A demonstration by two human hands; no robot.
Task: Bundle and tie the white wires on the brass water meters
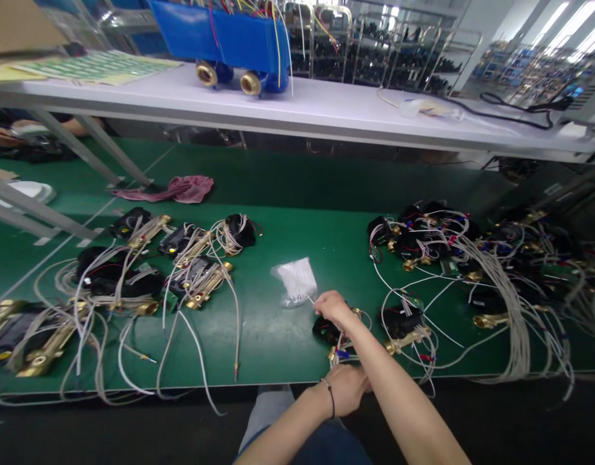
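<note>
My right hand (332, 305) pinches a thin white strip (311, 299), which looks like a cable tie, at the corner of a clear plastic bag (294, 282). The bag lies on the green bench and holds a bundle of similar white strips. Below it, my left hand (346, 390) is closed at the bench's front edge, its fingertips partly hidden behind my right forearm. Just above that hand sits a black and brass meter unit (328, 329) with grey cables and a blue connector. What my left fingers grip cannot be made out.
Several brass and black units with trailing cables (201, 278) lie on the left, more (433, 232) on the right. A pink cloth (186, 189) rests behind. Overhead runs a white shelf (321, 103) with a blue bin (230, 42). A co-worker's hand (2, 137) shows far left.
</note>
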